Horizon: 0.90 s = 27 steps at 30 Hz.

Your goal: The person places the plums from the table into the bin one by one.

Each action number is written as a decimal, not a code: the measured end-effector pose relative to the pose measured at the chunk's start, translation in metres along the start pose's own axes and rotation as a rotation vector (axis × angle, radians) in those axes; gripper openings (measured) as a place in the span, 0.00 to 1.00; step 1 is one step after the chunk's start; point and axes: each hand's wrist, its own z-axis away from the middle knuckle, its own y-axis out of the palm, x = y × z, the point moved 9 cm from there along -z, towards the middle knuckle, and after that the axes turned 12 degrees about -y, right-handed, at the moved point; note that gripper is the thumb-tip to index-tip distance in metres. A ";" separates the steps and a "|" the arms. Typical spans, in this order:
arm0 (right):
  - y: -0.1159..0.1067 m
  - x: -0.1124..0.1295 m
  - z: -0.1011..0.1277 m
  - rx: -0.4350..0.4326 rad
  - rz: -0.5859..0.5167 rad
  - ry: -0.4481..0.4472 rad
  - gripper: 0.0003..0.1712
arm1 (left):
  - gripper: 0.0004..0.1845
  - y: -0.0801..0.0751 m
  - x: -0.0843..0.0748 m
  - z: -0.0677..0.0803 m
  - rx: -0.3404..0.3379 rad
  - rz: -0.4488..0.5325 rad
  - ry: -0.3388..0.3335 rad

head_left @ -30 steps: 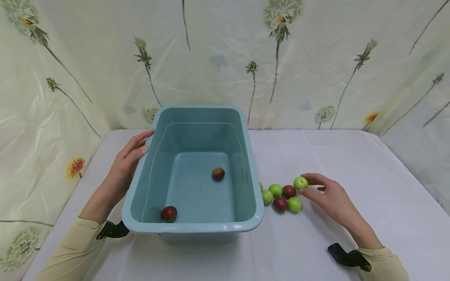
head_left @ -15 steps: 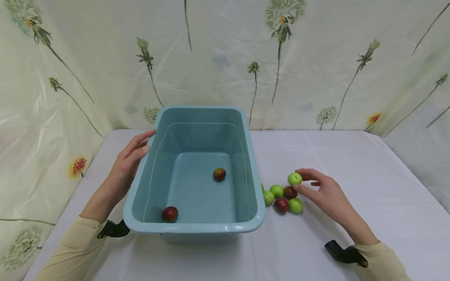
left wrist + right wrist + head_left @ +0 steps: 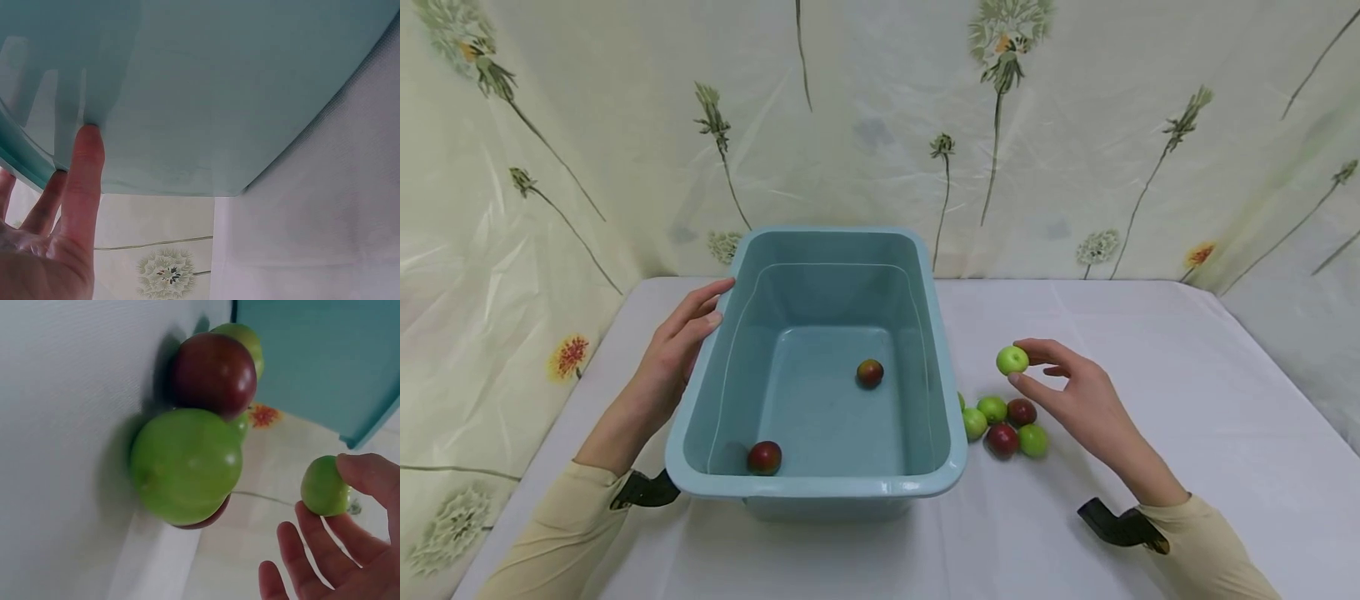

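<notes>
While the left hand (image 3: pixel 673 354) rests against the long side of a pale blue tub (image 3: pixel 816 486), the right hand (image 3: pixel 1078 400) pinches a small green fruit (image 3: pixel 1012 361) between thumb and fingertips. That fruit is up in the air over the desk (image 3: pixel 1120 325), outside the tub and just beside its right rim, clear of everything below it. From the right wrist I can see the remaining fingers spread apart, loosely bent and bearing nothing.

The left hand has its fingers mostly straight, the tips touching the tub at the rim and outer wall, not wrapped round it.

Down on the tub's floor lie two dark reddish fruits, well apart: one (image 3: pixel 870 373) toward the right side, the other (image 3: pixel 764 457) in the near left part.

Below the right hand, a little cluster sits on the white cloth close to the tub: a green one (image 3: pixel 992 409) and a dark red one (image 3: pixel 1022 412) at the back, with a green (image 3: pixel 974 423), a dark red (image 3: pixel 1003 440) and another green (image 3: pixel 1033 441) in front. One more green sliver (image 3: pixel 961 402) peeps out past the rim. Behind the desk hangs a pale sheet (image 3: pixel 850 183) printed with dandelions.
</notes>
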 end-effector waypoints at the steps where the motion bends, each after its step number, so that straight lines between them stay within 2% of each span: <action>1: 0.000 0.002 -0.002 -0.004 -0.003 -0.004 0.25 | 0.25 0.000 0.000 0.000 0.001 0.001 0.002; 19: 0.002 0.039 -0.037 -0.126 -0.070 -0.118 0.22 | 0.25 0.000 0.002 0.000 -0.004 -0.012 -0.009; 27: -0.001 0.058 -0.052 -0.215 -0.154 -0.192 0.23 | 0.26 -0.001 0.002 -0.001 -0.004 -0.013 -0.010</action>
